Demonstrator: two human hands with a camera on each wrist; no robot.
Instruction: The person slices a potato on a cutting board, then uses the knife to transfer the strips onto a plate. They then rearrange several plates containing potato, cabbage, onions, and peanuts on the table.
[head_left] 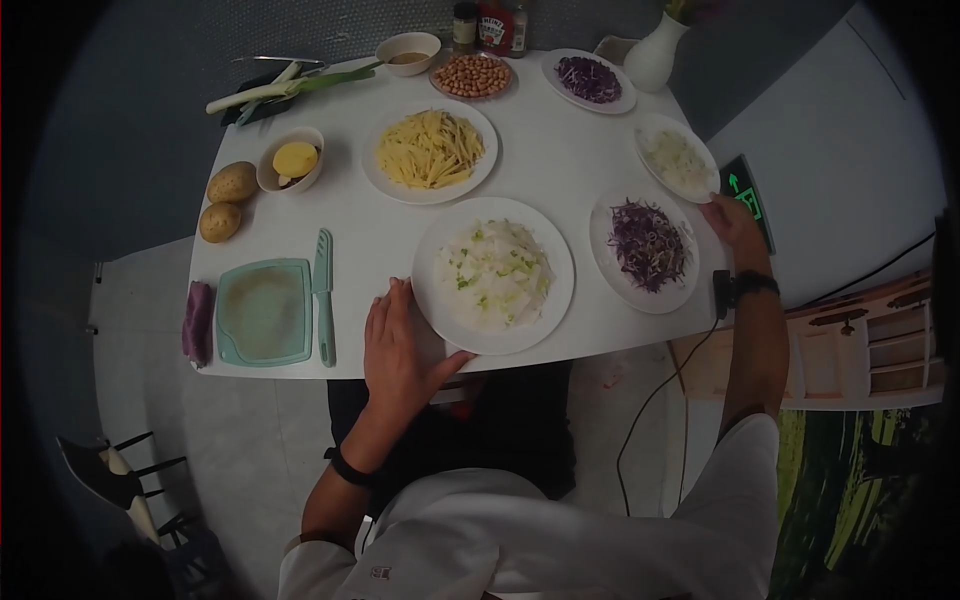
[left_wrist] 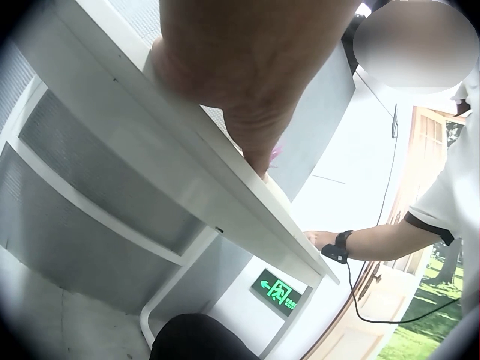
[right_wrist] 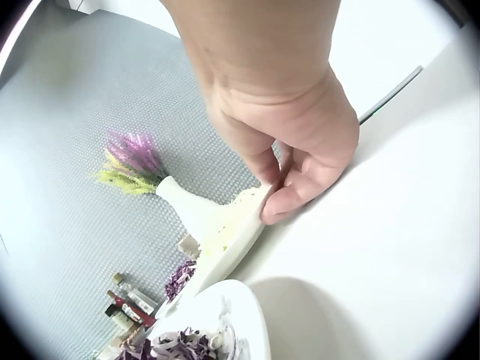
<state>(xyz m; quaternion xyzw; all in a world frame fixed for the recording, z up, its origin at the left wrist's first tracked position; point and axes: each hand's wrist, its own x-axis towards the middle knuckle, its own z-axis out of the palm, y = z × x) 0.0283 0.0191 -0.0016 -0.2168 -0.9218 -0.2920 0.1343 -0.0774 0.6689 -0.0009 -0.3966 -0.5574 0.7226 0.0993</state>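
In the head view a small white plate of pale shreds stands at the table's right edge, and the right hand pinches its near rim. The right wrist view shows that hand with thumb and fingers on the rim of the plate, which looks tilted. The left hand rests at the table's front edge with fingers extended, beside the large white plate of pale and green pieces. In the left wrist view the left hand is seen from below; its fingers are mostly hidden.
Purple shreds fill a plate between the two; another purple plate and a vase stand behind. Yellow strips, peanuts, bowls, potatoes, a green board and a knife lie left and back. A cable hangs from the right wrist.
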